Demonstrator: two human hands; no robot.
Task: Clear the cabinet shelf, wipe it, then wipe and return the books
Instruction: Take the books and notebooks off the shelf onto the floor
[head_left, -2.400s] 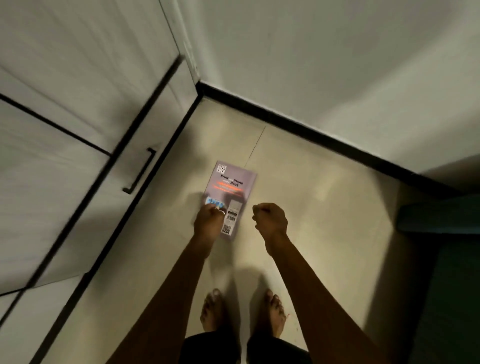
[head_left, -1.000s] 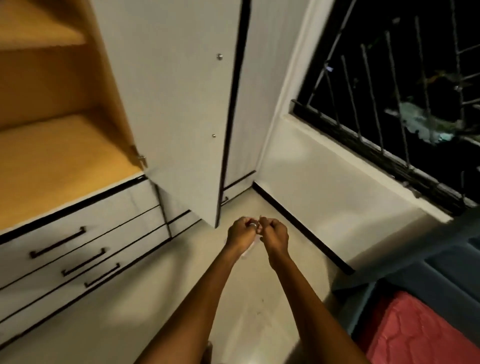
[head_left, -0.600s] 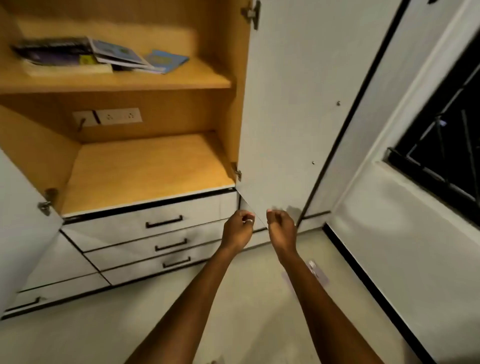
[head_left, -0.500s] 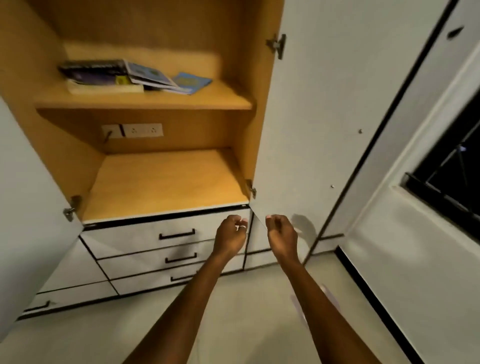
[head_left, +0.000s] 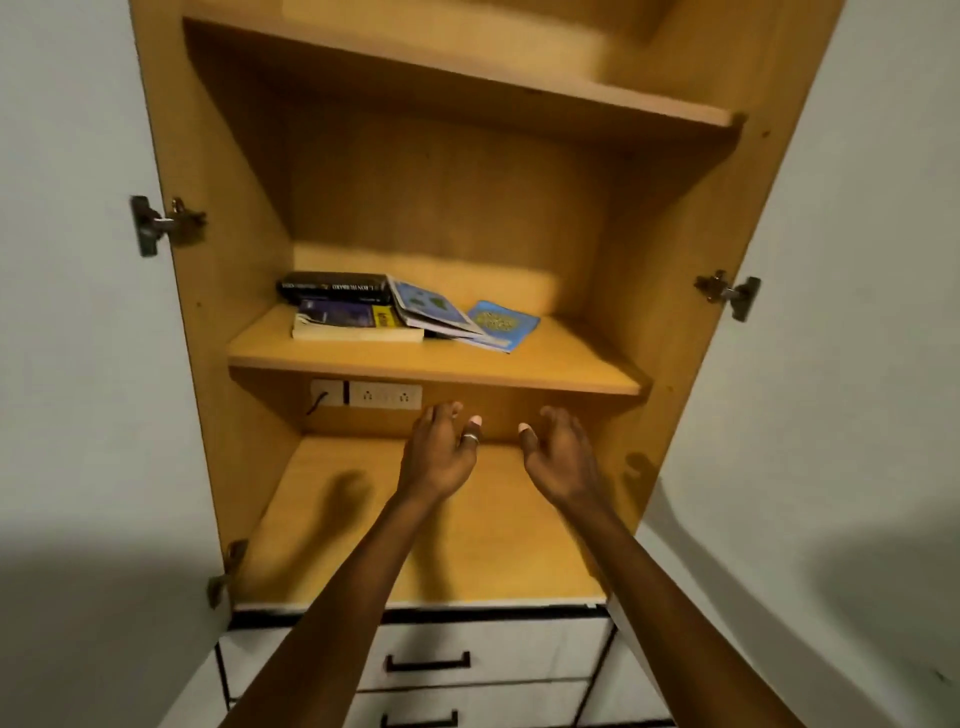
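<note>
Both our grips, left hand (head_left: 439, 457) and right hand (head_left: 558, 457), hang open and empty; stacked paperback books (head_left: 395, 312) lie on the wooden cabinet shelf (head_left: 561, 364) at twelve o'clock.

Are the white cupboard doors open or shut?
Open. Both white cupboard doors are swung wide, showing the wooden shelf with stacked books inside.
</note>
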